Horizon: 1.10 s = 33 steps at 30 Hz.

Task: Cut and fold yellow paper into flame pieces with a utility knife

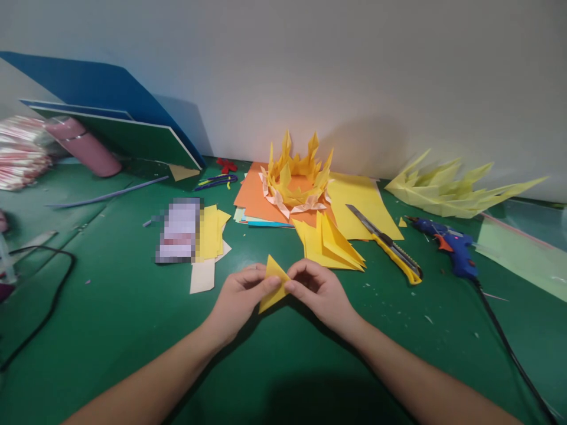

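Between my two hands is a small yellow folded paper triangle [273, 298], raised just above the green table. My left hand [241, 298] pinches it with the thumb laid across its face. At the triangle's right corner, the thumb and fingertips of my right hand [321, 292] close on the edge. Right behind my hands lie several yellow folded paper pieces [330, 245]. Farther back, a yellow and orange folded-paper crown [296, 186] with pale pink pieces round its base stands on orange paper sheets [252, 198].
Right of the folded pieces lies a yellow utility knife [394, 254], its blade showing. A blue glue gun [456, 245] trails a black cord at right, near a pale yellow paper crown [465, 189]. At left are a blurred phone-like object [179, 230], yellow paper slips [210, 230] and a pink bottle [86, 147].
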### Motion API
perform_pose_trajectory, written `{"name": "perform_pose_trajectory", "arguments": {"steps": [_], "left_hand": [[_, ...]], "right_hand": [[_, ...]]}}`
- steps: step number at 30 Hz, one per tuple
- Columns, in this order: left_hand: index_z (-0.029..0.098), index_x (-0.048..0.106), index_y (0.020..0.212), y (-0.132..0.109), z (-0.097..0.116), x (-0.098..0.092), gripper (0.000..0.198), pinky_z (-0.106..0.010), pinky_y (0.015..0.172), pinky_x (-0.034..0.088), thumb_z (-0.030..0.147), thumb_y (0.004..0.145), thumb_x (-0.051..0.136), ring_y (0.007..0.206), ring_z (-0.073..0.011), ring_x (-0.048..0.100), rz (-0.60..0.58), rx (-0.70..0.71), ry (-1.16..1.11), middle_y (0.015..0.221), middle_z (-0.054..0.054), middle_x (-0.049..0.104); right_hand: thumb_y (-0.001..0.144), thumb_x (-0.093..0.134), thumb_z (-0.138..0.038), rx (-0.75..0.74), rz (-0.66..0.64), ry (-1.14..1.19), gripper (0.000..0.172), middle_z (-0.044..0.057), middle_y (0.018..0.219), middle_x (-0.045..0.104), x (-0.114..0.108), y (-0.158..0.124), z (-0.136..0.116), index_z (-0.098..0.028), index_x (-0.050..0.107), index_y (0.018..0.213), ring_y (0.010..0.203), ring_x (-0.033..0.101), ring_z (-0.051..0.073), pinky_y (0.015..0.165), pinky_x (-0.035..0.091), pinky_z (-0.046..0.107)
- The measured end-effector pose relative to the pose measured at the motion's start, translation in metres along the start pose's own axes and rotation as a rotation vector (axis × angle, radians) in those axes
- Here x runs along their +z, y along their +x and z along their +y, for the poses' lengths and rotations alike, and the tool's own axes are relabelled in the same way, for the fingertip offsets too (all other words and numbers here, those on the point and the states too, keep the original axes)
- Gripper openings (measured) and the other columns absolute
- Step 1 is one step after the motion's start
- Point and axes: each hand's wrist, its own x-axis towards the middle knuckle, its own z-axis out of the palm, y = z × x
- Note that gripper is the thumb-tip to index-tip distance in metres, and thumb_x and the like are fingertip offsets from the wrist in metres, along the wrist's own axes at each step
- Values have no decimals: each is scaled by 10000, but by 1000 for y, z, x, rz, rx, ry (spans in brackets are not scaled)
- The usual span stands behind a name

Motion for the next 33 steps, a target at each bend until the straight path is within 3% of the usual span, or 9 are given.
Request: {"name": "perform_pose_trajectory", "arguments": {"steps": [6,9,13,18,25,29,31,33], "left_hand": [[183,701,626,0,-1,-1,203,-266,646,443,374,694,685,666,-148,528,20,33,101,649,-5,602],[173,693,716,0,-1,0,186,-266,608,450,352,665,700,626,-145,548,-34,-14,155,651,-2,625],[153,654,837,1,-2,2,282,-265,580,471,328,627,726,571,-134,579,-133,-153,61,649,-4,648],[141,613,891,3,-1,1,317,-289,651,519,269,632,743,603,-136,629,-195,-201,-61,658,-8,661],[191,553,1086,-1,-4,-1,473,-291,778,524,147,654,743,851,-164,677,-336,-162,-262,1038,-69,644],[254,481,1221,0,-4,-6,641,-319,842,492,131,652,750,986,-197,645,-536,-116,-323,1116,-93,617],[226,529,1164,2,-2,-9,560,-339,851,485,213,656,764,976,-202,633,-511,-110,-291,1077,-91,629],[193,599,1018,5,0,-11,408,-315,788,495,310,662,760,891,-185,631,-347,-91,-181,982,-70,646]], "right_hand": [[720,648,-348,26,85,-105,218,-50,538,500,2,0,0,-198,535,611,490,434,92,491,376,219],[711,637,-329,14,144,-139,192,-41,548,524,2,1,-1,-196,550,603,499,453,96,494,391,216],[712,627,-329,13,194,-168,185,-43,539,521,1,3,-1,-197,552,605,482,449,95,482,399,215],[724,629,-350,8,209,-182,201,-37,552,537,2,2,1,-194,555,621,483,458,95,478,405,215],[698,671,-384,62,202,-36,201,-26,590,578,1,5,3,-201,587,686,495,509,106,491,449,231],[699,678,-405,91,169,48,220,-29,599,584,-2,6,3,-205,592,722,471,522,105,485,462,242],[705,675,-399,79,145,26,209,-24,601,593,-2,6,4,-204,603,722,487,533,112,499,466,250],[707,671,-366,45,100,-54,171,-12,612,612,-1,5,4,-201,625,710,526,546,122,522,459,252]]}}
